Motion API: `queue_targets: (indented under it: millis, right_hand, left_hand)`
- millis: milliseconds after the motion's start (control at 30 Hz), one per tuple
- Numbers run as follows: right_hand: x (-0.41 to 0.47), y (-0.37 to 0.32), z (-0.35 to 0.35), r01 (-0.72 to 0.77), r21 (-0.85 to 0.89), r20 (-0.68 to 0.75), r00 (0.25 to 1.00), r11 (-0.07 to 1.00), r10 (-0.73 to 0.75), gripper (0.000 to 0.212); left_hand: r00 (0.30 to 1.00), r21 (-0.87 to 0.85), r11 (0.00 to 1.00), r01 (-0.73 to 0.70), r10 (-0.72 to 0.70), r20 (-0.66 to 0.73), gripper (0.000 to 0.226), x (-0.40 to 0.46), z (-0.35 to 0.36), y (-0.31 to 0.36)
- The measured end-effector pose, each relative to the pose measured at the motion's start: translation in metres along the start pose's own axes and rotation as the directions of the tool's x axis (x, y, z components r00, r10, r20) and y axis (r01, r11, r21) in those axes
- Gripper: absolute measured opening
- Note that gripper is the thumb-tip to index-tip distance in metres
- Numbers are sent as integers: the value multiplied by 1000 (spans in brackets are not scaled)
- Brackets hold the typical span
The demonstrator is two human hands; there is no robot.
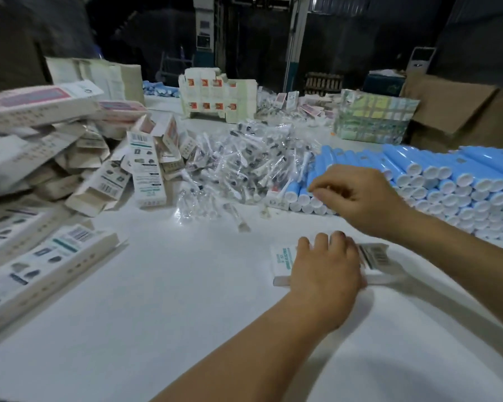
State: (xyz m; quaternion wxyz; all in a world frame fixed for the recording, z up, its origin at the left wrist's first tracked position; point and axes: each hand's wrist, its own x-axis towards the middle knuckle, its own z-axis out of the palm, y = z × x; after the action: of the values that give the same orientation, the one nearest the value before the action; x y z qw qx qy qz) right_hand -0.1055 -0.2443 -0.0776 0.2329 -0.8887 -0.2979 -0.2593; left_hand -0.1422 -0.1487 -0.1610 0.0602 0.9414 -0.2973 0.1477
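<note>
Left hand (325, 271) is down on the small white carton (282, 259), palm over it, fingers laid across the top with only a slight bend and the tips reaching its far edge. It presses rather than clutches; the thumb is out of sight. The carton lies flat on the white table (172, 300), right of centre and close to the person, with a barcoded end flap (375, 255) sticking out past the hand on the right.

Right hand (360, 195) is just beyond it, knuckles up, fingers curled in at the near left corner of the stack of blue tubes (436, 181). The fingertips are right at the white caps of the front tubes, but whether they pinch one cannot be made out. The tubes lie on their sides in rows, caps towards the camera, filling the right side of the table.

Left of the tubes, a heap of clear-bagged brush heads (244, 163) spreads across the middle. Further left, open printed cartons (145, 166) lie tumbled against each other, and longer flat boxes (41, 265) run along the near left edge. At the back stands a block of unfolded cartons (212, 94), with a plastic-wrapped bundle (372, 117) and a brown cardboard box (459, 111) to its right.
</note>
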Motion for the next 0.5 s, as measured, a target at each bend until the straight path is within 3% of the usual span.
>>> queue_targets:
  millis: [67,133,300,400,433,500]
  right_hand:
    - [31,-4,34,266,-196,334,923,944,-191,25]
    - [52,-1,71,443,-298,558,799,846,-222,39]
    - [70,5,119,648,-283,754,606,707,-253,21]
    - [67,4,124,660,-277,749,603,698,-273,21]
    - [65,0,121,628,-244,701,641,739,-313,20]
    - [59,-10,106,462,-108,470,804,880,-364,15]
  left_hand:
    - [1000,-5,1000,-3,3,7,52,0,-1,0]
    - [999,7,1000,-28,28,19,46,-1,0,-1]
    - [996,-28,997,-77,77,33,35,-1,3,-5]
    - [996,-20,998,-63,64,62,38,2,3,-5]
    - [996,-11,998,-65,65,63,38,2,4,-5]
    - [995,-3,998,-62,62,74,38,1,4,-5]
